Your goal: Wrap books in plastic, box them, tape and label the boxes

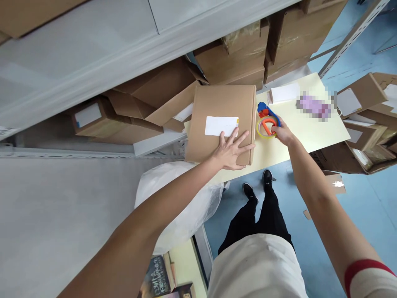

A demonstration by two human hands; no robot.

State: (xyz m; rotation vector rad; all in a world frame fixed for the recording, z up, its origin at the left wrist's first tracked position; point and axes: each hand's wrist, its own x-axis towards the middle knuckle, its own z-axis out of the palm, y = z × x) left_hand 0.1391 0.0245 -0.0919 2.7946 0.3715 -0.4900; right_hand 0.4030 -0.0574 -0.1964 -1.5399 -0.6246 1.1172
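Observation:
A closed cardboard box lies on the pale yellow table, with a white label on its top. My left hand rests flat on the box with its fingers spread, the fingertips reaching the label's lower edge. Just right of the box, my right hand is closed around a blue and orange tape dispenser that carries a roll of yellowish tape. The dispenser is close to the box's right side; whether it touches the box I cannot tell.
The table also bears a stack of white paper and a blurred purple item. Shelves behind hold several cardboard boxes. More boxes are piled at the right. A white plastic bag hangs below left, near some books.

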